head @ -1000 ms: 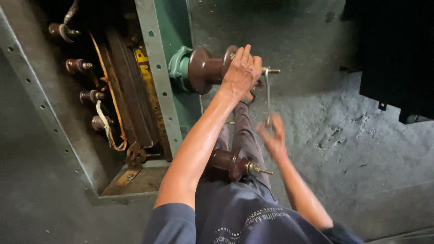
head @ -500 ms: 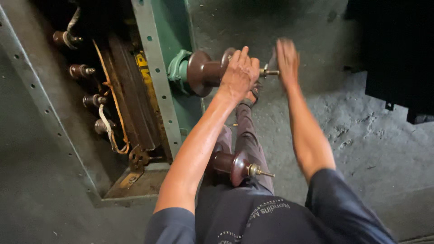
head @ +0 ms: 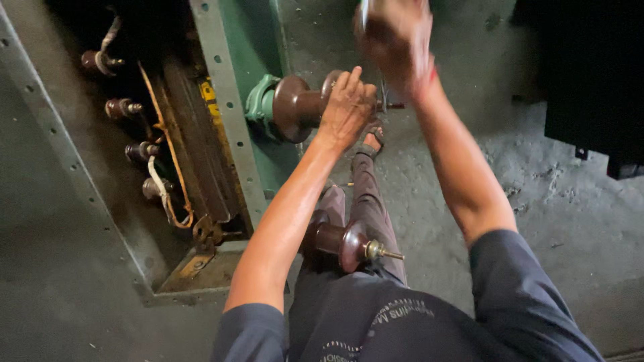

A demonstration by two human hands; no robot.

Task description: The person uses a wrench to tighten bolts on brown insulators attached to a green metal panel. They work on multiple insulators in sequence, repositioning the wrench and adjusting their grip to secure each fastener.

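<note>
From the head camera, the left hand (head: 347,107) is curled around the outer end of a brown ribbed insulator bushing (head: 302,107), fingers wrapped over its rim, gripping it. This bushing juts sideways from a green flange (head: 260,100) on the wall of the green metal tank (head: 238,80). The right hand (head: 396,37) is raised above and just beyond the bushing's tip, blurred; it seems closed on a thin pale tool (head: 364,12), though whether it truly grips cannot be told. A slim metal stud (head: 391,104) pokes out of the bushing past the left hand. Below the upper bushing, a second brown bushing (head: 342,243) with a brass threaded end sits beside the person's knee. Left of the upper bushing, inside the open tank, small brown terminals (head: 121,107) stand in a column beside dark windings.
</note>
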